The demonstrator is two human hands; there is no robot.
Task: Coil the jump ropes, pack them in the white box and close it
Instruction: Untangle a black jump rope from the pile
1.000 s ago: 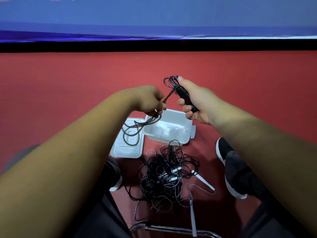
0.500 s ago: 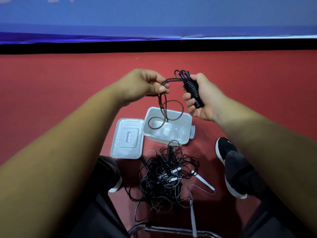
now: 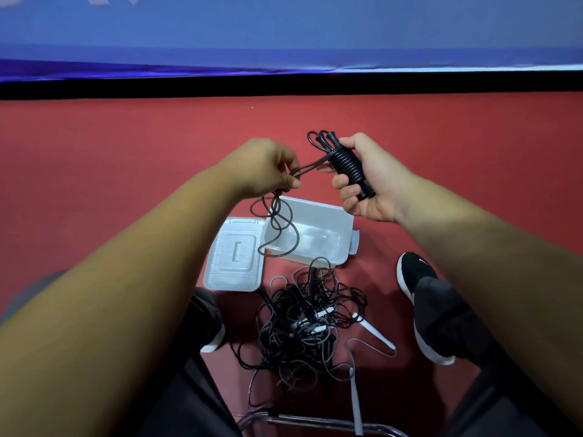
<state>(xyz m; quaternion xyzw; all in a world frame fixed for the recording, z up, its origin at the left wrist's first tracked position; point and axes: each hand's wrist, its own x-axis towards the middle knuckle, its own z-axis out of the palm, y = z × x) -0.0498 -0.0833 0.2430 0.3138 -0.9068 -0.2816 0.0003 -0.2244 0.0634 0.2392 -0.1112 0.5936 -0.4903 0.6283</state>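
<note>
**Head view.** The right hand (image 3: 369,181) was closed round a black jump rope (image 3: 348,167), whose handles were bundled together and bound by tight turns of its own cord. The left hand (image 3: 262,167) pinched the doubled free cord (image 3: 312,167) between thumb and fingertips. Below that pinch the cord hung in slack loops over the left end of the open white box (image 3: 315,212). The box sat on the red floor (image 3: 126,152), its lid (image 3: 235,253) lying just beside its left wall. A tangle of further ropes (image 3: 306,326), black and white, lay nearer the person. The black shoe (image 3: 416,279) at right bore a pale mark, too small to read.
</note>
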